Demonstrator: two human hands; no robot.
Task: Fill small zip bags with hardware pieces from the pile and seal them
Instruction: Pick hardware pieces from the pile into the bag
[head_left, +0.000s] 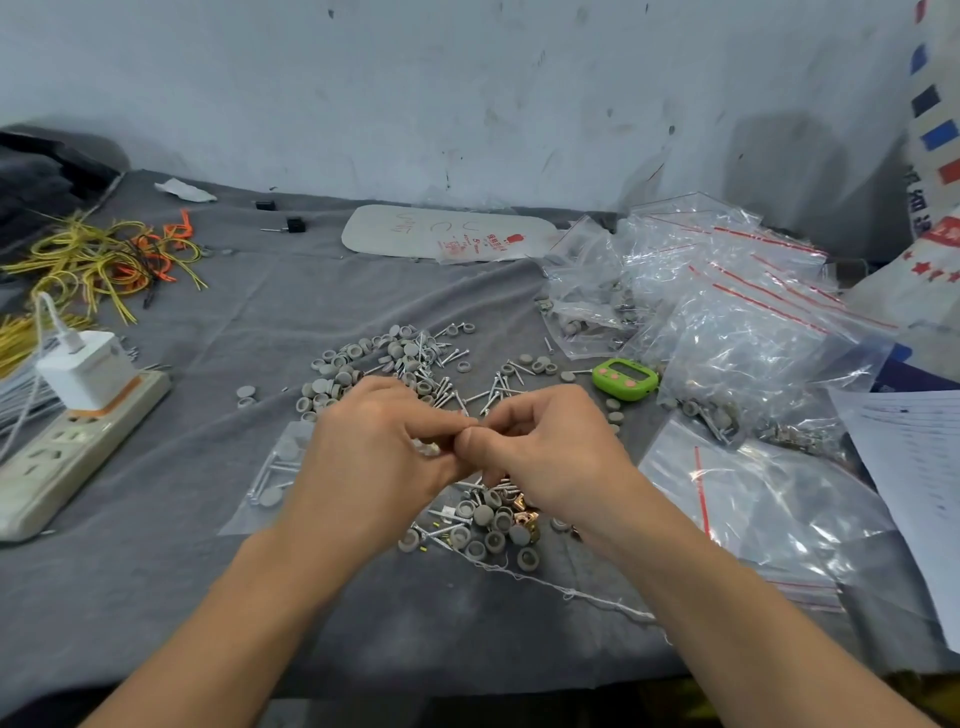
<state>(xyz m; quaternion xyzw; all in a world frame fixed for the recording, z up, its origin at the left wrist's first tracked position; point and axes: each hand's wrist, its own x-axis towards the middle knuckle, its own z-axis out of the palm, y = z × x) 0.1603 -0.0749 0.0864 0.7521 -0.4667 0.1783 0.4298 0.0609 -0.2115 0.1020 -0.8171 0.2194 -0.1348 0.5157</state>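
Zip bag, left hand, right hand pinching

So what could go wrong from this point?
1. The left hand and right hand pinch what looks like a small bag, mostly hidden; a slip could spill it into the pile below.
2. That pile mixes caps, screws and brass bits, so a wrong piece may get bagged.
3. The thread by the right forearm could snag.

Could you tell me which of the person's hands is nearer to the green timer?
Right. The right hand sits just below-left of the green timer; the left hand lies farther left, beyond the right hand.
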